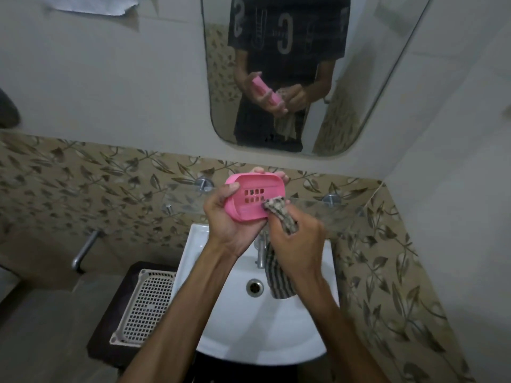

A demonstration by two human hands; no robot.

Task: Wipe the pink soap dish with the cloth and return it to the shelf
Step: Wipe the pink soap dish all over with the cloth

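**Soap dish held over the basin, cloth at its lower right corner**

My left hand (229,217) grips the pink dish (253,199) from its left end: thumb on the near rim, fingertips showing past the far rim. The dish is tilted with its inside facing me, its two rows of drain slots visible. It is off the shelf (318,211), held in front of the glass and above the basin (221,299).

My right hand (297,244) is closed around the striped cloth (279,214). A bunched end of the cloth sticks out above my fingers and touches the dish's lower right corner; the loose tail hangs down beside the tap (260,252), over the basin bowl.

The mirror (359,78) on the wall reflects both hands, dish and cloth. A white mesh tray (143,305) lies on a dark stand left of the basin.
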